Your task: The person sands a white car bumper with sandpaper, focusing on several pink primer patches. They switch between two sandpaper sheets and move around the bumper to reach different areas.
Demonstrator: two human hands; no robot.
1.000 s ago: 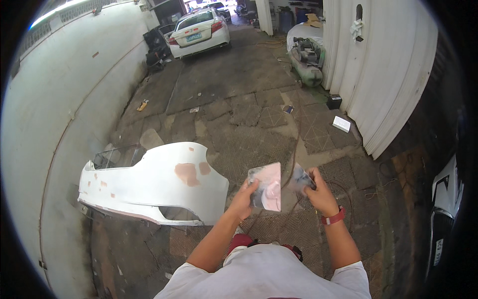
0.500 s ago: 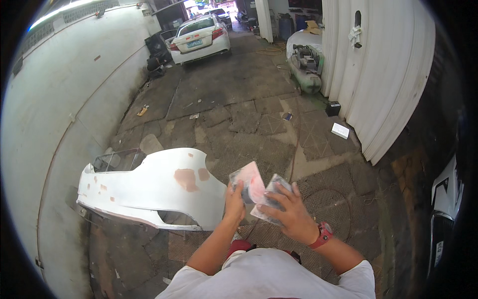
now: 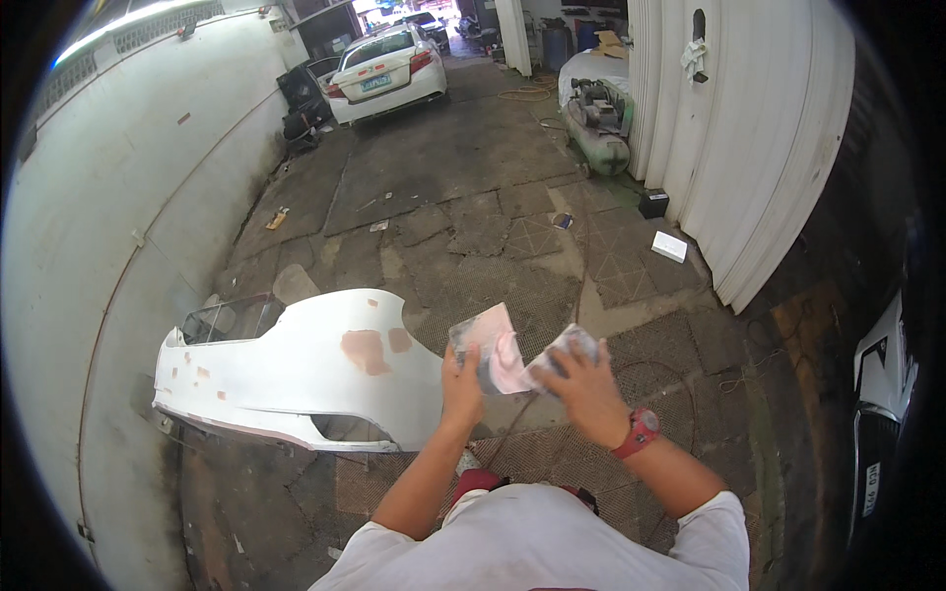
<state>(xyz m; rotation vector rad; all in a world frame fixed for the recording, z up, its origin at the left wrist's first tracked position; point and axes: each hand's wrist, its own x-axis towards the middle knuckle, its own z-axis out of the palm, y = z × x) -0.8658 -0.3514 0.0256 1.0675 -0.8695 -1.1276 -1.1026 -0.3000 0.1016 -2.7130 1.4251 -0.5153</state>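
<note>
My left hand (image 3: pixel 461 392) grips a thin rectangular plate (image 3: pixel 481 327) by its left edge, thumb on top. Pink paste (image 3: pixel 507 360) is smeared across that plate, thickest toward its right side. In my right hand (image 3: pixel 591 399), which wears a red wristwatch, is a second flat plate (image 3: pixel 579 341), greyish white and streaked; its lower left corner is at the first plate's right edge, perhaps touching. Left of my hands lies a white car body panel (image 3: pixel 286 369) with several pinkish-brown patches (image 3: pixel 366 352).
A white car (image 3: pixel 379 79) is parked at the far end. A green air compressor (image 3: pixel 598 138) stands by the white folding door (image 3: pixel 759 138), near a black box (image 3: pixel 653 204) and a white box (image 3: pixel 669 246). Hoses run over the paved floor. Part of another vehicle (image 3: pixel 882 394) shows at right.
The right-hand plate has tilted and shifted up and right, off the lower part of the left plate. More pink paste shows on the left plate, which has moved up slightly.
</note>
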